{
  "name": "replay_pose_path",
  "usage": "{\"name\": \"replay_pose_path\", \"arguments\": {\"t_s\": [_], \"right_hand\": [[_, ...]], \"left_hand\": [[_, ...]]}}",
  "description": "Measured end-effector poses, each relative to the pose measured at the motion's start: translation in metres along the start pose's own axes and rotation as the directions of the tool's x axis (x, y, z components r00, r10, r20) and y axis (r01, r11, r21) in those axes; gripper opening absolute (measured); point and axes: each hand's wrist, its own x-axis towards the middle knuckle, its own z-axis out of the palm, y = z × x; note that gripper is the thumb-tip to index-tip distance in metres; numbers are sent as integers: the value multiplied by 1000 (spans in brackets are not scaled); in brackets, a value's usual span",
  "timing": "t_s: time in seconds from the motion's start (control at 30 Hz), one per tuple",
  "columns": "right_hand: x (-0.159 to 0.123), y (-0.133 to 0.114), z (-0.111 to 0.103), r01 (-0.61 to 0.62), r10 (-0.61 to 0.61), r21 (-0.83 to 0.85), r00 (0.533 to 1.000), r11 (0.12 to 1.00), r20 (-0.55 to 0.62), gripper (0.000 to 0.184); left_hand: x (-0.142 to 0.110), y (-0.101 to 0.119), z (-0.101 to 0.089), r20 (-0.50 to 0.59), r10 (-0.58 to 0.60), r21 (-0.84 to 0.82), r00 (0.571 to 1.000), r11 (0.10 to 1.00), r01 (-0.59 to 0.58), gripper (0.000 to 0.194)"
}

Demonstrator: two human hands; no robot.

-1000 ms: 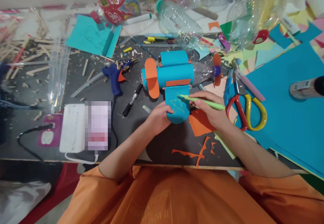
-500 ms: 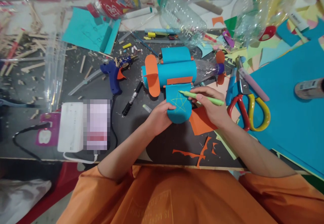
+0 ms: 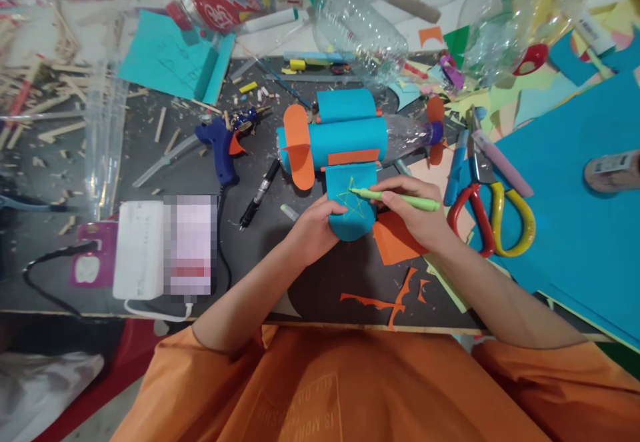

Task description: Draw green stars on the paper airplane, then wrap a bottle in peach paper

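Note:
A model plane (image 3: 345, 142) made from a plastic bottle wrapped in blue and orange paper lies on the dark table (image 3: 310, 282). Its near blue wing (image 3: 350, 205) carries a thin green star outline. My left hand (image 3: 313, 229) grips the left edge of that wing, fingers curled round it. My right hand (image 3: 417, 212) is closed on a light green marker (image 3: 400, 198), whose tip touches the star on the wing.
Red and yellow scissors (image 3: 487, 209) lie right of my right hand on a large blue sheet (image 3: 560, 229). A blue glue gun (image 3: 223, 145) and a black pen (image 3: 260, 192) lie to the left, with a white power strip (image 3: 137, 249). Empty bottles (image 3: 360, 29) and paper scraps crowd the far side.
The marker tip has shifted slightly across the star on the wing. My left hand stays on the wing's edge. The view has drifted a little.

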Motion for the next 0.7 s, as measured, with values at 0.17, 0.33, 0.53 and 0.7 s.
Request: {"name": "replay_pose_path", "arguments": {"t_s": [0.17,0.33,0.53,0.7], "right_hand": [[-2,2,-2,8,-8,9,1000,1000,17,12],[-1,4,-2,16,-12,68,999,998,-47,12],[-1,3,-1,34,-32,56,999,998,-25,11],[-2,2,-1,1,-2,12,1000,1000,19,17]], "left_hand": [[1,-2,-3,-36,-11,-2,999,1000,11,28],[2,-3,-5,38,12,8,999,1000,-12,25],[3,-3,-5,55,28,-1,998,1000,-28,29],[4,-3,-7,13,5,10,1000,1000,-5,23]]}}
